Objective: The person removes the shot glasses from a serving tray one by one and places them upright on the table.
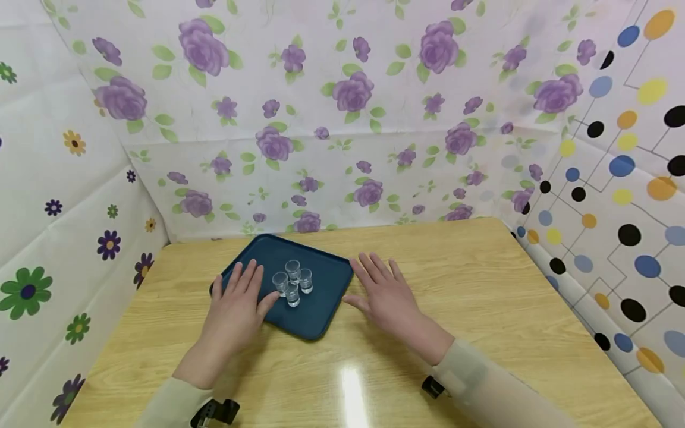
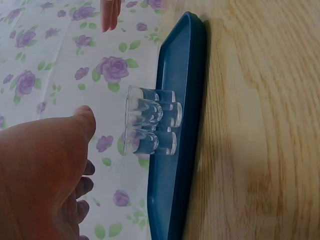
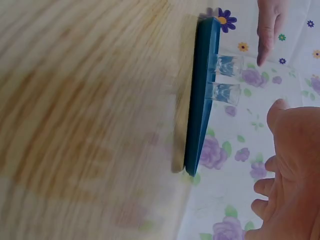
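Observation:
A dark blue tray (image 1: 316, 318) lies at an angle on the wooden table, left of the middle. Several small clear shot glasses (image 1: 292, 294) stand upright on it in a tight cluster. My left hand (image 1: 235, 309) hovers over the tray's left side, fingers straight and spread, the thumb pointing toward the glasses. Past the tray's right corner, my right hand (image 1: 387, 300) is held out with straight fingers. In the left wrist view, the glasses (image 2: 150, 120) stand apart from the left thumb. The right wrist view shows the right hand (image 3: 295, 165) away from the tray (image 3: 202, 95), holding nothing.
The light wooden table (image 1: 481, 285) extends to the right of the tray and in front of it. A curtain with purple roses (image 1: 353, 92) hangs along the back edge. Patterned sheets close off the left and right sides. Each wrist carries a black camera mount (image 1: 432, 386).

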Tool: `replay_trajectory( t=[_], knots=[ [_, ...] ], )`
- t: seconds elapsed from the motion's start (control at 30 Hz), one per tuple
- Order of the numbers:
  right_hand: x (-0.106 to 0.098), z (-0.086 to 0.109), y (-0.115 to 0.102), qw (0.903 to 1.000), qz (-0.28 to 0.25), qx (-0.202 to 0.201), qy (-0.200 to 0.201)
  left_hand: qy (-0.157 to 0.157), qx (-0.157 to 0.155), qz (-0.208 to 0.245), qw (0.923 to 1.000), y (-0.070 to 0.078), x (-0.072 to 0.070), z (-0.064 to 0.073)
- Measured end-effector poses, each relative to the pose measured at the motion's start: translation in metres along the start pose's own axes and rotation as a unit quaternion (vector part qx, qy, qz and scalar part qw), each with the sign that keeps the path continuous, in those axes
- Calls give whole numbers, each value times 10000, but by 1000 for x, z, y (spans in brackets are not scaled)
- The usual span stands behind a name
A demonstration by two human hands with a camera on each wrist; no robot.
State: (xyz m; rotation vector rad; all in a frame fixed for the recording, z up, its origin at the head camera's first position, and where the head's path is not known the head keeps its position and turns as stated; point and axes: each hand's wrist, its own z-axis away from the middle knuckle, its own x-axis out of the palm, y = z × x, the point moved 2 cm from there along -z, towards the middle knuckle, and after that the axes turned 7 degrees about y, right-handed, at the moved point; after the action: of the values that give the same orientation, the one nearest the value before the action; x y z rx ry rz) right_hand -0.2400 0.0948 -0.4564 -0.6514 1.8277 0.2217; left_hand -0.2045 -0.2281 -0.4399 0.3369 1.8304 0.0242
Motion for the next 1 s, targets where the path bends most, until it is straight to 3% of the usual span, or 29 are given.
replay_trajectory(
  t=[0.23, 1.0],
  knots=[
    [6, -1, -1, 9994, 130, 189, -259, -78, -146, 30, 9999, -7, 2, -1],
    [23, -4, 4, 9981, 222, 111, -565, -81, -406, -1, 9991, -42, 12, -17]
  ],
)
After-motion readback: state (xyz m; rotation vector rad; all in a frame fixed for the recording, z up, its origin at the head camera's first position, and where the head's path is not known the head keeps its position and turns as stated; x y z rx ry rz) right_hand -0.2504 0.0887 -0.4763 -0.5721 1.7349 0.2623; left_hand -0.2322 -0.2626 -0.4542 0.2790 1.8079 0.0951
